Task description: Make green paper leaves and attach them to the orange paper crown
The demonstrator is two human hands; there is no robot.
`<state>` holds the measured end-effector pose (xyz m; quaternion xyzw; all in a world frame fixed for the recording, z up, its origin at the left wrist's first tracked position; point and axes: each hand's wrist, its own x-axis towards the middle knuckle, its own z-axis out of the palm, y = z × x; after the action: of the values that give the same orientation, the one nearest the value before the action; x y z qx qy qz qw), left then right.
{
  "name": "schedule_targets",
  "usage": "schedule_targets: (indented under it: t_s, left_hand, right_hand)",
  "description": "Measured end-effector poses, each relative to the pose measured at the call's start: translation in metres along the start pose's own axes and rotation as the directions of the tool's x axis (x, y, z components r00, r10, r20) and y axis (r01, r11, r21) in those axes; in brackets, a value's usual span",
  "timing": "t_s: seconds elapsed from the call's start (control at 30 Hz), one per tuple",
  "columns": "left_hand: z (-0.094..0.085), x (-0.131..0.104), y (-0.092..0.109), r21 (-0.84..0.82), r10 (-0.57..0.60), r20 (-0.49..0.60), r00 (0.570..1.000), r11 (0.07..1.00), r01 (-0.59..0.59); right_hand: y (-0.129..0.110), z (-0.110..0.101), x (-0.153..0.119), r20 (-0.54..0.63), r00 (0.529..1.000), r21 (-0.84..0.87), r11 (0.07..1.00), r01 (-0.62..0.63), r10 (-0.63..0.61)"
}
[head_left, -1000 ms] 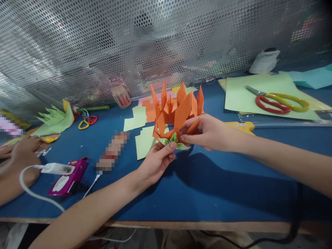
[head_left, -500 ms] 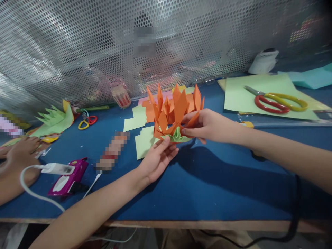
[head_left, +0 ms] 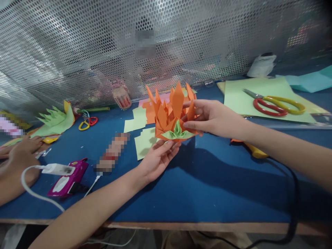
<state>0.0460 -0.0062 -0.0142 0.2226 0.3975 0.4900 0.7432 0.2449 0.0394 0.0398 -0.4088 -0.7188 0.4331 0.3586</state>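
Observation:
Between my hands, raised above the table, is an orange folded-paper flower [head_left: 177, 100] with pointed upright petals and a green folded-paper leaf [head_left: 177, 131] on its near side. My left hand [head_left: 162, 155] grips its lower edge from below, fingers bent under the base. On the right side, my right hand [head_left: 207, 117] pinches a petal between thumb and fingers; some fingertips are hidden behind the paper. Light green paper pieces [head_left: 144, 143] lie on the table just behind my left hand.
Large scissors [head_left: 272, 103] rest on green sheets at the right. A yellow-handled corded tool [head_left: 255, 150] lies under my right forearm. At the left are a purple power strip [head_left: 70, 178], a phone-like blurred object [head_left: 112, 152], small scissors [head_left: 88, 121] and another person's hand [head_left: 19, 155].
The paper flower has turned and tilted slightly, so its green leaf shows more fully towards me. My right hand has risen a little, and the yellow-handled tool shows more.

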Motion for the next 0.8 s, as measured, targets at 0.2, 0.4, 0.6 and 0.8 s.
schedule_targets:
  t_s: [0.2,0.4,0.6,0.8]
  left_hand:
    - [-0.001,0.000,-0.001,0.019,-0.002,0.048,0.999,1.000,0.001]
    - [0.001,-0.001,-0.001,0.016,0.054,0.095,0.994,0.998,-0.055]
    - [0.003,-0.002,-0.004,-0.007,0.110,0.122,0.986,0.994,-0.110]
    - [0.001,-0.001,-0.006,-0.022,0.123,0.143,0.982,0.992,-0.121]
  right_hand:
    - [-0.010,0.007,-0.015,-0.212,0.946,-0.201,0.958,0.204,-0.246]
    - [-0.002,0.017,-0.016,-0.061,0.623,-0.645,0.508,0.571,-0.780]
    - [0.013,0.034,-0.013,0.214,0.567,-0.844,0.142,0.517,-0.795]
    - [0.015,0.038,-0.015,0.209,0.569,-0.871,0.113,0.478,-0.795]
